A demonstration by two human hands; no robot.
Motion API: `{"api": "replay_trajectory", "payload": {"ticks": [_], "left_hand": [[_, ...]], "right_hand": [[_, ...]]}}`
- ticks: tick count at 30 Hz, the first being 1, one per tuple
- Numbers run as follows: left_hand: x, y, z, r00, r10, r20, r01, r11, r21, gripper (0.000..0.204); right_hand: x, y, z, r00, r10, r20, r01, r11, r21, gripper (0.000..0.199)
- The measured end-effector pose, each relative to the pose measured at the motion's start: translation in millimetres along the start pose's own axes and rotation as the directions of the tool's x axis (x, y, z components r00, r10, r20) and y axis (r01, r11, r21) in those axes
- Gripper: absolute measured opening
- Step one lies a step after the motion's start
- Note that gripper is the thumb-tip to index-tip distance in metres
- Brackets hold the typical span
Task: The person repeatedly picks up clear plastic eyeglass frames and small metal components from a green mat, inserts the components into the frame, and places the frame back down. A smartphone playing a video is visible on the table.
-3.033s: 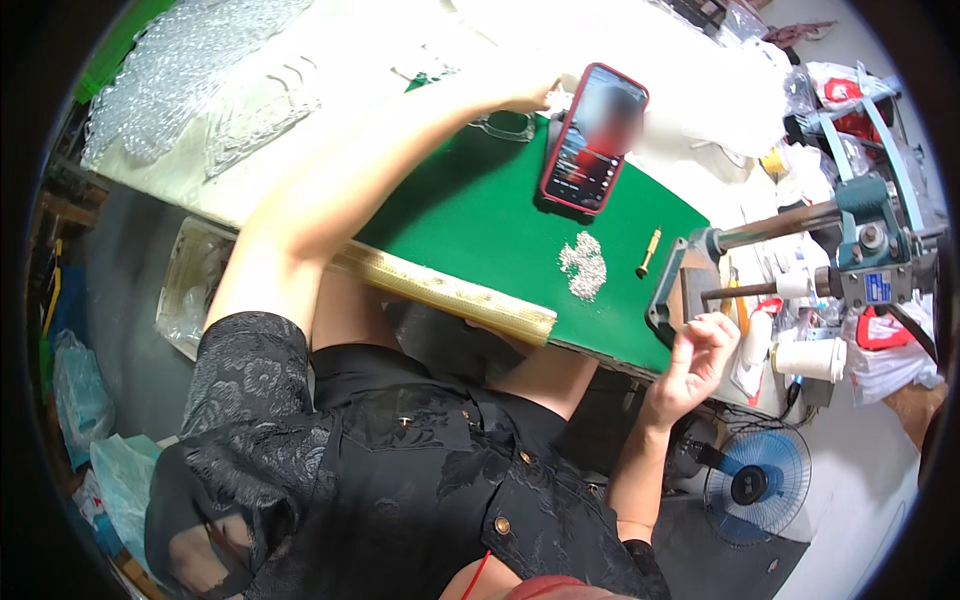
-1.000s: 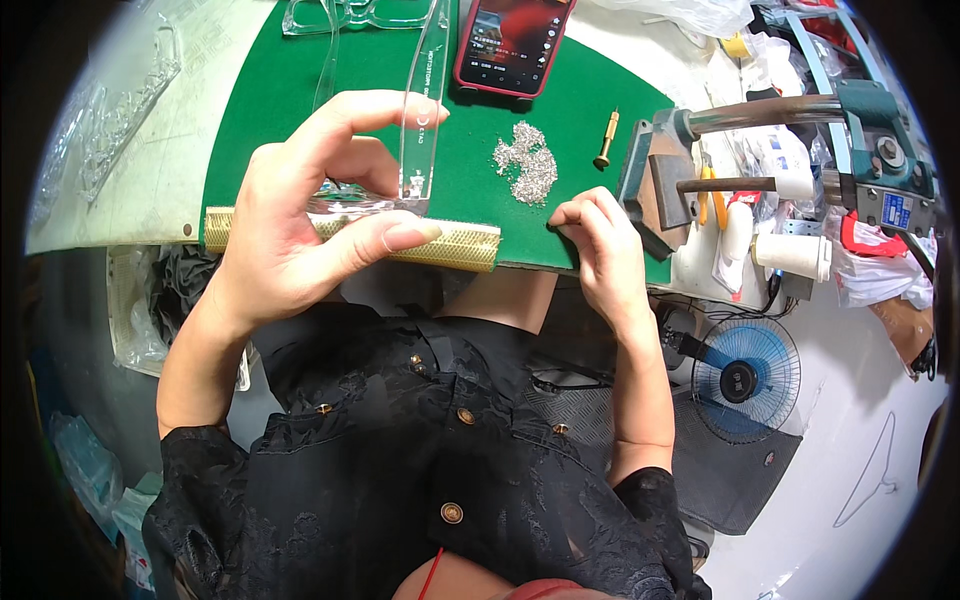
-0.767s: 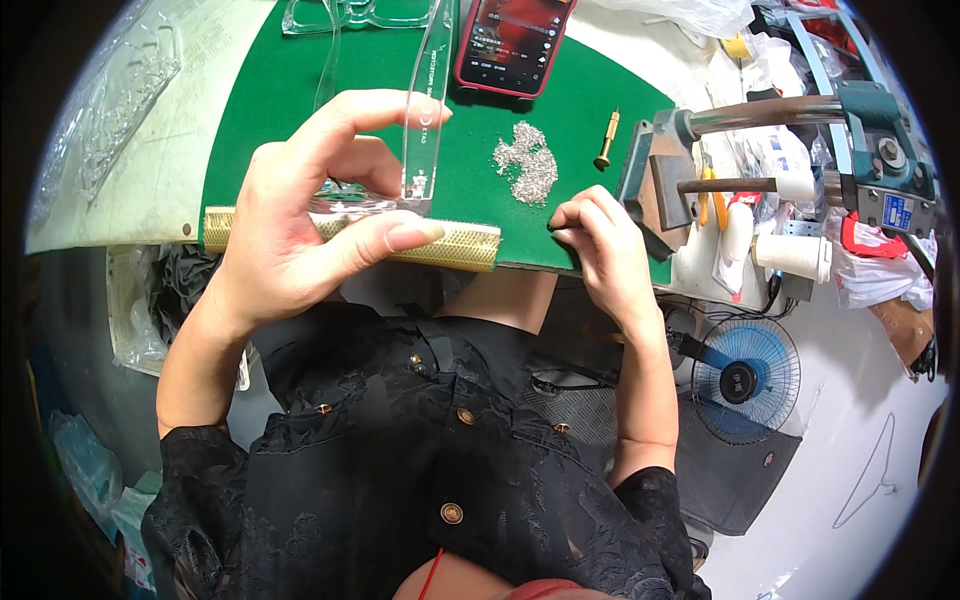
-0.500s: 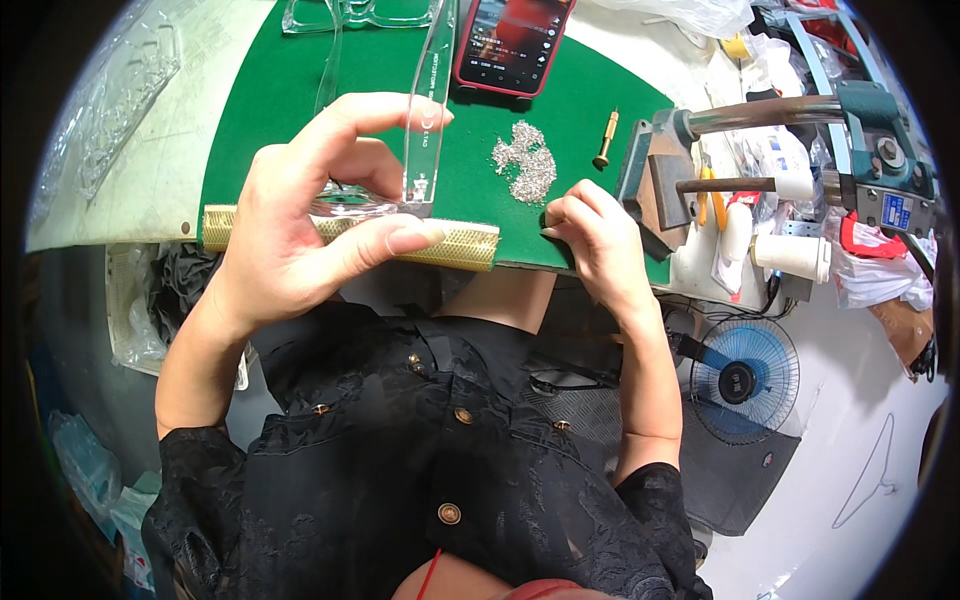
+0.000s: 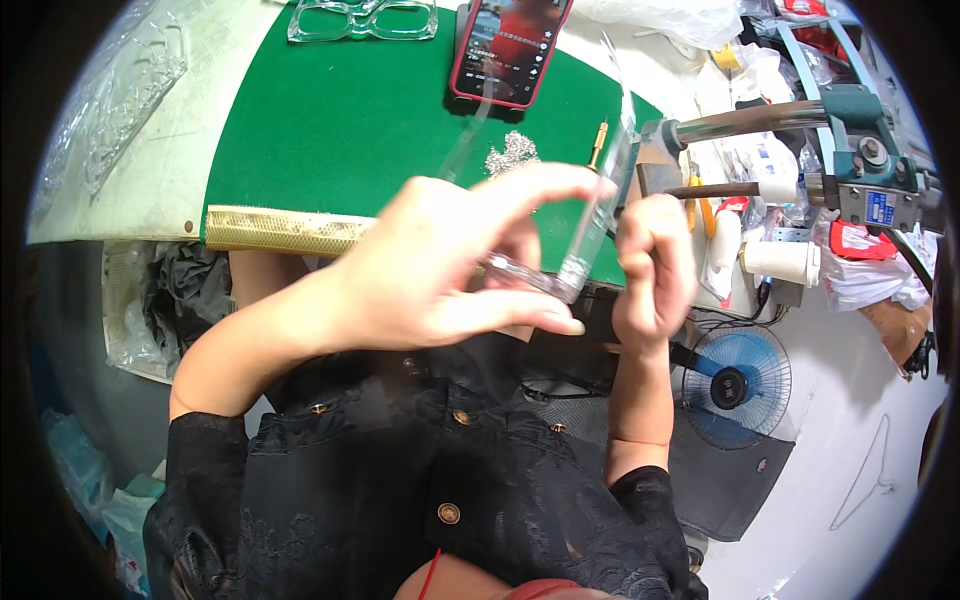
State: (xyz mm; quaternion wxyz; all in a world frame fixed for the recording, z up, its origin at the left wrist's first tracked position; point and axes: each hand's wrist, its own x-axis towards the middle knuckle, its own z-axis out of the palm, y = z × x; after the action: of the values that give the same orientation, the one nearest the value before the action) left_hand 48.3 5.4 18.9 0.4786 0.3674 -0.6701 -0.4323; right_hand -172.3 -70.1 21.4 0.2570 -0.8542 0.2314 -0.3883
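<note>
My left hand (image 5: 440,265) grips a clear plastic eyeglasses frame (image 5: 590,230) between thumb and fingers, over the front edge of the green mat (image 5: 310,130). The frame's transparent arms stick up, away from me. My right hand (image 5: 655,265) is curled closed just right of the frame, slightly blurred; whatever its fingers hold is hidden. Beyond my left hand lies a pile of tiny silver metal parts (image 5: 512,150), partly covered by the hand. A slim brass-coloured tool (image 5: 598,145) stands near the frame's arm.
A gold perforated strip (image 5: 285,230) runs along the mat's front edge. A phone (image 5: 510,50) and another clear eyeglasses front (image 5: 365,20) lie at the back. On the right is a green metal clamp-like device (image 5: 870,150) with bars. A fan (image 5: 735,388) stands below.
My left hand has carried the eyeglasses frame rightward, toward my right hand. My right hand has left the mat beside the metal parts, moving right and nearer to me.
</note>
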Motion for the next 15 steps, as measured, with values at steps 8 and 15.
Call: {"api": "replay_trajectory", "payload": {"ticks": [8, 15], "left_hand": [[13, -7, 31, 0.995, 0.084, -0.048, -0.085, 0.996, -0.031, 0.072], [13, -7, 30, 0.998, 0.059, -0.037, -0.06, 0.998, -0.005, 0.069]], "right_hand": [[17, -32, -12, 0.976, -0.217, 0.023, 0.217, 0.955, -0.203, 0.017], [19, -32, -9, 0.975, -0.221, 0.031, 0.222, 0.953, -0.205, 0.017]]}}
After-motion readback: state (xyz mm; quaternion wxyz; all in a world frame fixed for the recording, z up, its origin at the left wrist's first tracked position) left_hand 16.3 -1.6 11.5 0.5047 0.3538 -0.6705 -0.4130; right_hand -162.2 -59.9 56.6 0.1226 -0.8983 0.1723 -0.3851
